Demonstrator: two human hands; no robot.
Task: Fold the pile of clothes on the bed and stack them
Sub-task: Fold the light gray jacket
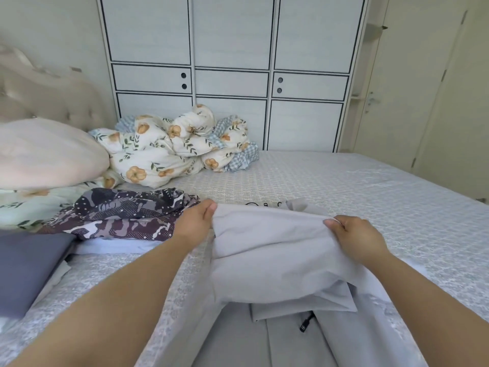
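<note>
Bed (344, 186): camouflage clothes (127, 215) beside grey garment (270, 242).

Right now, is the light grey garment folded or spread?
Partly folded: the light grey garment is doubled over, both hands pinching its top edge, lower layers showing beneath.

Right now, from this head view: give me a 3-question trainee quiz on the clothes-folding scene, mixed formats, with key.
1. True or false: the left hand and the right hand both pinch the top edge of the light grey garment.
2. Multiple choice: what lies just left of the left hand on the bed?
A. a red towel
B. a camouflage-print garment
C. a pair of shoes
3. Fill in: the crumpled floral duvet lies against the ____.

Key:
1. True
2. B
3. Wardrobe
</note>
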